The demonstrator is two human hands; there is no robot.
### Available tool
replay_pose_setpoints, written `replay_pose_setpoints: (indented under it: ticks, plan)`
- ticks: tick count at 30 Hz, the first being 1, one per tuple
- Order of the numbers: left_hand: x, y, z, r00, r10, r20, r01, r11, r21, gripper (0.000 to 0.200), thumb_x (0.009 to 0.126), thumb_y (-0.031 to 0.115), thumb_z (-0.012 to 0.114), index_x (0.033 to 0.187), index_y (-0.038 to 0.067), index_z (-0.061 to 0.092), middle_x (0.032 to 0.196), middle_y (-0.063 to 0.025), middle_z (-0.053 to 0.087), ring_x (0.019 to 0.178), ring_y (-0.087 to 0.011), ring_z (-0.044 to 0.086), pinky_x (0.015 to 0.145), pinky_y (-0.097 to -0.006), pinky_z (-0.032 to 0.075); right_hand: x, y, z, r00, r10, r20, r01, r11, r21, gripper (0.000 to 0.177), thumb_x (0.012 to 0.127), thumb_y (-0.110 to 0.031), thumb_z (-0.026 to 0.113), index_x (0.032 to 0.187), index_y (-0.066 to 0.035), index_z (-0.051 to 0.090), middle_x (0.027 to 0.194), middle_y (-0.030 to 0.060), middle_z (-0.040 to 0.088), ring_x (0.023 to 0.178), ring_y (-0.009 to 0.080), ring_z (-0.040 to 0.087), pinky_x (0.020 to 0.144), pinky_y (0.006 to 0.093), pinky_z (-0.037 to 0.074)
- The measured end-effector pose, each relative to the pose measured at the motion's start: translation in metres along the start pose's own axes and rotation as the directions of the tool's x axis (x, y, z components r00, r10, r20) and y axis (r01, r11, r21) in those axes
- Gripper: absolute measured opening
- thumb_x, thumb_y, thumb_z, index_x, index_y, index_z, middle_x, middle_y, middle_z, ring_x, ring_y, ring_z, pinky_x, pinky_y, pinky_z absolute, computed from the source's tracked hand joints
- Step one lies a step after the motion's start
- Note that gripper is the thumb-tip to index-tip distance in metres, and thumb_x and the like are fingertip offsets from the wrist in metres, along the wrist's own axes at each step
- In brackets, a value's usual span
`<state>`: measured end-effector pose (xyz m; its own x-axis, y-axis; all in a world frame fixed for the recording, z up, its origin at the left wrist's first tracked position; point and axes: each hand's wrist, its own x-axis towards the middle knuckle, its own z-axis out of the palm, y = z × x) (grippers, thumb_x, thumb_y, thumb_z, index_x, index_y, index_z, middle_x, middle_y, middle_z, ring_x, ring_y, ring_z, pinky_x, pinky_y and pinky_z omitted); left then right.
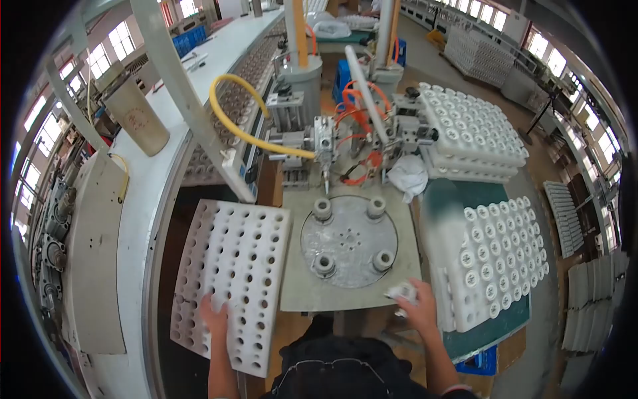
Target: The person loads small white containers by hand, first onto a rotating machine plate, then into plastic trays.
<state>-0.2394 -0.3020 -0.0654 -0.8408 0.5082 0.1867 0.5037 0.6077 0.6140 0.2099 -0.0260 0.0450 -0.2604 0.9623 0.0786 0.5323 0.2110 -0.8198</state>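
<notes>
My left hand (214, 314) is over the lower part of a white tray with rows of holes (247, 249); a small pale piece seems to be at its fingertips, too blurred to make out. In my right hand (420, 307) are white parts (401, 292), held near the front right corner of the machine table (306, 299). Between the hands and the machine lies a round metal plate (347, 239) with grey ring-shaped holders (323, 265) on it. To the right stands a tray filled with white round parts (502, 256).
Behind the round plate stand metal fixtures (323, 143) with a yellow hose (222, 120) and orange tubes. A white cloth (407, 175) lies beside them. Stacked full trays (468, 126) are at the back right. A metal post (193, 100) rises at the left.
</notes>
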Motion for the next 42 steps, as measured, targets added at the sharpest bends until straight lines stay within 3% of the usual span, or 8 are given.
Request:
replay_pose_setpoints:
  ticks: [1, 6, 11, 20, 25, 30, 35, 42]
  plan:
    - [0.023, 0.008, 0.015, 0.973, 0.214, 0.084, -0.219, 0.974, 0.057, 0.07, 0.065, 0.019, 0.076, 0.127, 0.004, 0.048, 0.127, -0.0199, 0.049, 0.123, -0.0378, 0.04, 0.103, -0.0481, 0.03, 0.012, -0.017, 0.031, 0.995, -0.037, 0.098, 0.04, 0.999, -0.028, 0.055, 0.07, -0.025, 0.075, 0.116, -0.003, 0.056, 0.108, 0.0167, 0.057, 0.099, 0.0326, 0.057, 0.086, 0.0387, 0.044]
    - [0.083, 0.08, 0.048, 0.888, 0.051, 0.457, -0.181, 0.952, 0.246, 0.086, 0.06, 0.035, 0.078, 0.137, 0.024, 0.041, 0.147, -0.0179, 0.024, 0.137, -0.0382, 0.017, 0.107, -0.0575, 0.018, 0.067, -0.038, 0.148, 0.945, -0.234, 0.228, 0.268, 0.954, -0.131, 0.06, 0.07, -0.035, 0.074, 0.119, -0.007, 0.054, 0.11, 0.0145, 0.057, 0.099, 0.0343, 0.056, 0.084, 0.0408, 0.044]
    - [0.1, 0.071, 0.067, 0.92, -0.039, 0.389, -0.092, 0.945, 0.314, 0.091, 0.056, 0.033, 0.078, 0.138, 0.027, 0.041, 0.151, -0.0156, 0.016, 0.138, -0.0401, 0.014, 0.106, -0.059, 0.02, 0.079, -0.017, 0.194, 0.883, -0.277, 0.379, 0.385, 0.89, -0.245, 0.067, 0.073, -0.04, 0.07, 0.129, -0.011, 0.047, 0.112, 0.0111, 0.056, 0.1, 0.0304, 0.055, 0.077, 0.0419, 0.041]
    - [0.099, 0.085, 0.075, 0.934, -0.033, 0.355, -0.105, 0.926, 0.363, 0.09, 0.054, 0.028, 0.076, 0.138, 0.023, 0.043, 0.15, -0.0162, 0.019, 0.134, -0.0418, 0.022, 0.104, -0.0582, 0.026, 0.122, 0.038, 0.1, 0.98, -0.166, 0.105, 0.196, 0.783, -0.59, 0.056, 0.077, -0.028, 0.065, 0.128, -0.012, 0.048, 0.099, 0.0094, 0.061, 0.09, 0.0265, 0.057, 0.077, 0.0421, 0.038]
    - [0.09, 0.088, 0.079, 0.929, -0.048, 0.367, -0.116, 0.904, 0.411, 0.093, 0.052, 0.027, 0.075, 0.138, 0.021, 0.042, 0.15, -0.0159, 0.019, 0.135, -0.0405, 0.021, 0.103, -0.0574, 0.028, 0.115, 0.04, 0.121, 0.983, -0.156, 0.092, 0.18, 0.799, -0.574, 0.058, 0.074, -0.029, 0.069, 0.126, -0.013, 0.05, 0.1, 0.0068, 0.062, 0.091, 0.0253, 0.057, 0.08, 0.0412, 0.038]
    - [0.076, 0.076, 0.083, 0.928, -0.047, 0.371, -0.118, 0.905, 0.41, 0.094, 0.05, 0.025, 0.072, 0.139, 0.021, 0.041, 0.15, -0.0161, 0.018, 0.135, -0.0397, 0.021, 0.104, -0.0563, 0.027, 0.093, 0.015, 0.051, 0.929, -0.35, -0.118, 0.311, 0.914, -0.26, 0.048, 0.072, -0.024, 0.07, 0.118, -0.014, 0.057, 0.108, 0.0074, 0.059, 0.104, 0.0262, 0.053, 0.089, 0.0417, 0.036]
    - [0.069, 0.077, 0.088, 0.934, -0.061, 0.352, -0.101, 0.9, 0.424, 0.093, 0.051, 0.025, 0.071, 0.139, 0.02, 0.041, 0.15, -0.0172, 0.018, 0.135, -0.0395, 0.021, 0.105, -0.0554, 0.026, 0.075, 0.066, -0.082, 0.88, -0.196, -0.434, -0.155, 0.744, -0.65, 0.051, 0.073, -0.026, 0.071, 0.119, -0.013, 0.056, 0.113, 0.0089, 0.053, 0.105, 0.0262, 0.049, 0.091, 0.0432, 0.031]
    - [0.068, 0.09, 0.083, 0.924, -0.11, 0.365, -0.061, 0.902, 0.427, 0.097, 0.051, 0.022, 0.075, 0.14, 0.021, 0.038, 0.15, -0.0175, 0.016, 0.136, -0.0407, 0.019, 0.106, -0.0549, 0.025, 0.072, 0.106, -0.102, 0.945, -0.159, -0.284, -0.097, 0.696, -0.711, 0.065, 0.075, -0.035, 0.07, 0.129, -0.009, 0.047, 0.116, 0.014, 0.053, 0.105, 0.0291, 0.051, 0.085, 0.0443, 0.035]
